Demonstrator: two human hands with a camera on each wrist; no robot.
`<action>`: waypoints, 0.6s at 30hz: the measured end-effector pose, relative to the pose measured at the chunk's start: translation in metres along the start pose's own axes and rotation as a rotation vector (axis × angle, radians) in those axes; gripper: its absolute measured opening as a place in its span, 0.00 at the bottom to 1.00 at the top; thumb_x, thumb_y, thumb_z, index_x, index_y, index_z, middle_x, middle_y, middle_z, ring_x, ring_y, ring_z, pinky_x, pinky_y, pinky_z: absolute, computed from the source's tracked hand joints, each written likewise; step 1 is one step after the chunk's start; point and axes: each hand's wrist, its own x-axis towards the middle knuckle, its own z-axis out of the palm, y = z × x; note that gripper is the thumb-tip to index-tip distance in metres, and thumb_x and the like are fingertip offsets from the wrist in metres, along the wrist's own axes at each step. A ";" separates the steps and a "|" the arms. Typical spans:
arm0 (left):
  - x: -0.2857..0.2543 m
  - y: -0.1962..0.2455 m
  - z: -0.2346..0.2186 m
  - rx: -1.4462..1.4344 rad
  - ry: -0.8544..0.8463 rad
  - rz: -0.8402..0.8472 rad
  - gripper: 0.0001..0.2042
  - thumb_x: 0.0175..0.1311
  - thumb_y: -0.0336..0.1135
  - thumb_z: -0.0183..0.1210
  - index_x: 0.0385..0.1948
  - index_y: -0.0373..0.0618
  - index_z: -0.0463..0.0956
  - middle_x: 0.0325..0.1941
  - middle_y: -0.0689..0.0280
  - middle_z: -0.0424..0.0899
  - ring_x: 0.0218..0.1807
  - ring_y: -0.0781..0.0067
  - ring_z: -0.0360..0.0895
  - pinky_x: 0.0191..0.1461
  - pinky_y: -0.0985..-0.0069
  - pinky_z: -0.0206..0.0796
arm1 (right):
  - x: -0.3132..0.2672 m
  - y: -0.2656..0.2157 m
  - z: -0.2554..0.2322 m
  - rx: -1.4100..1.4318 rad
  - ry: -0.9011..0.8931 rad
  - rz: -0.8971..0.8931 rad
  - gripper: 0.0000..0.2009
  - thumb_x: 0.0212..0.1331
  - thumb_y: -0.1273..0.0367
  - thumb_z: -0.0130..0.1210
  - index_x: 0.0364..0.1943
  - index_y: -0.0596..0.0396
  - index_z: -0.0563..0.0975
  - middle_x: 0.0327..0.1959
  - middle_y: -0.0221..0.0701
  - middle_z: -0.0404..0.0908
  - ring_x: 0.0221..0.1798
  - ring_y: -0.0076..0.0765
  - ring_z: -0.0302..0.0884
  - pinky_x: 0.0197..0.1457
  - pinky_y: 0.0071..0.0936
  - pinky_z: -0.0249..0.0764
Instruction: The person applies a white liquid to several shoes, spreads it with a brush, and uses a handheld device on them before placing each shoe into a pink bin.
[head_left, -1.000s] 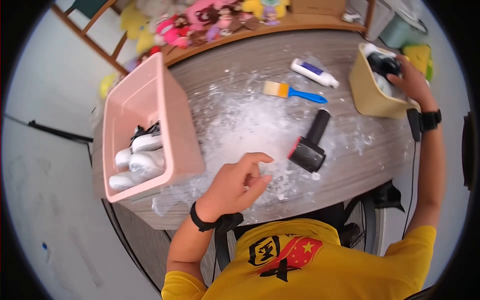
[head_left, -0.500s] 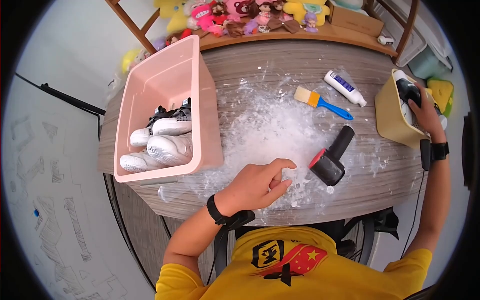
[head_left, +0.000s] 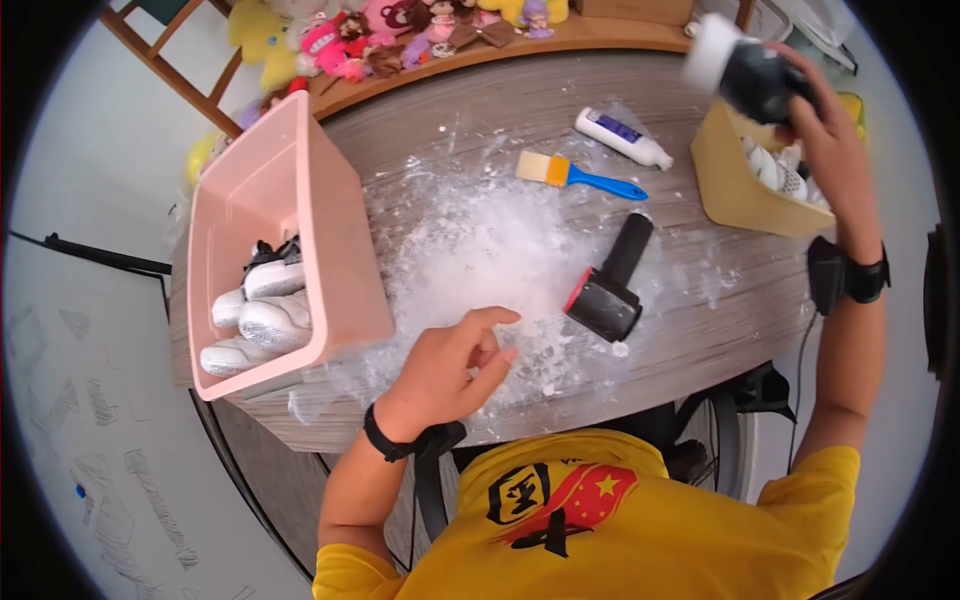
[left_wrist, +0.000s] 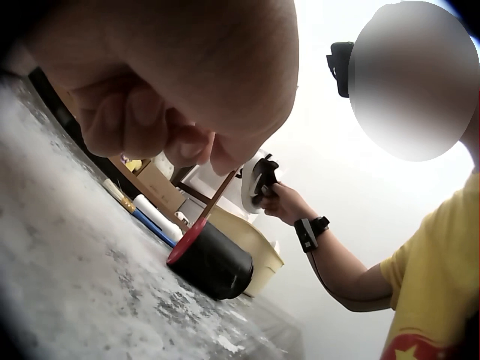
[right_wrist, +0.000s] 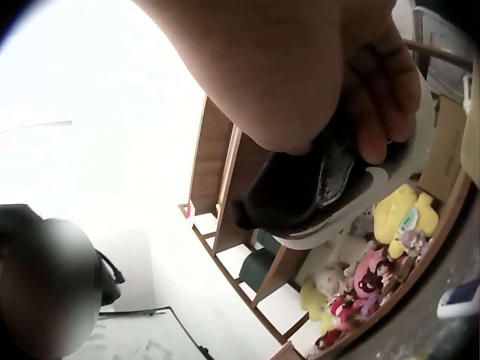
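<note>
A black shoe with a white sole [head_left: 755, 82] is held up above the yellow bin [head_left: 735, 185] by my right hand [head_left: 835, 150]; in the right wrist view fingers [right_wrist: 371, 135] curl round the shoe [right_wrist: 300, 187]. More shoes [head_left: 775, 170] lie in that bin. My left hand [head_left: 440, 370] hovers over the powdery table front with loosely bent fingers and holds nothing. To its right lies a black handheld device with a red rim [head_left: 605, 300]. The pink bin [head_left: 345, 240] at the left has several white-soled shoes [head_left: 275, 322] in it.
A blue-handled brush [head_left: 600, 182] and a white bottle [head_left: 622, 137] lie on the table behind the black device. White powder [head_left: 480, 250] covers the middle. At the back a wooden shelf [head_left: 480, 58] carries soft toys and dolls.
My right hand has lifted the black and white shoe up out of the yellow bin. The left hand keeps about the same pose over the table, while the head view has shifted.
</note>
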 end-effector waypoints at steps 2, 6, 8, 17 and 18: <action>-0.001 0.011 0.004 -0.010 0.120 0.025 0.18 0.63 0.29 0.60 0.55 0.44 0.69 0.20 0.67 0.71 0.19 0.71 0.69 0.25 0.75 0.60 | -0.007 -0.030 0.032 0.013 -0.133 -0.020 0.20 0.62 0.69 0.48 0.60 0.43 0.74 0.37 0.30 0.82 0.32 0.24 0.79 0.39 0.23 0.76; 0.003 0.005 0.007 -0.043 0.375 0.156 0.20 0.61 0.27 0.59 0.57 0.42 0.69 0.42 0.60 0.75 0.32 0.72 0.70 0.37 0.78 0.63 | -0.019 -0.068 0.113 -0.124 -0.466 -0.145 0.20 0.58 0.67 0.51 0.56 0.45 0.76 0.33 0.41 0.83 0.36 0.44 0.82 0.41 0.36 0.77; 0.007 0.011 0.003 -0.001 0.526 0.209 0.21 0.60 0.26 0.58 0.57 0.42 0.70 0.52 0.57 0.72 0.37 0.71 0.70 0.41 0.78 0.63 | -0.018 -0.075 0.150 -0.110 -0.612 -0.145 0.19 0.57 0.65 0.51 0.55 0.46 0.77 0.34 0.45 0.84 0.38 0.53 0.82 0.44 0.42 0.77; 0.009 0.009 -0.008 0.402 0.211 0.005 0.16 0.58 0.28 0.62 0.48 0.37 0.75 0.55 0.54 0.72 0.48 0.51 0.75 0.51 0.65 0.69 | -0.019 -0.067 0.203 -0.029 -0.783 -0.407 0.20 0.66 0.56 0.51 0.57 0.49 0.74 0.39 0.47 0.83 0.44 0.58 0.80 0.49 0.48 0.75; 0.010 0.004 -0.006 0.453 0.207 0.044 0.15 0.57 0.28 0.63 0.47 0.38 0.75 0.54 0.54 0.73 0.47 0.50 0.76 0.50 0.64 0.70 | -0.016 -0.072 0.186 -0.047 -0.768 -0.421 0.20 0.67 0.55 0.50 0.58 0.49 0.73 0.39 0.48 0.83 0.44 0.58 0.80 0.49 0.48 0.75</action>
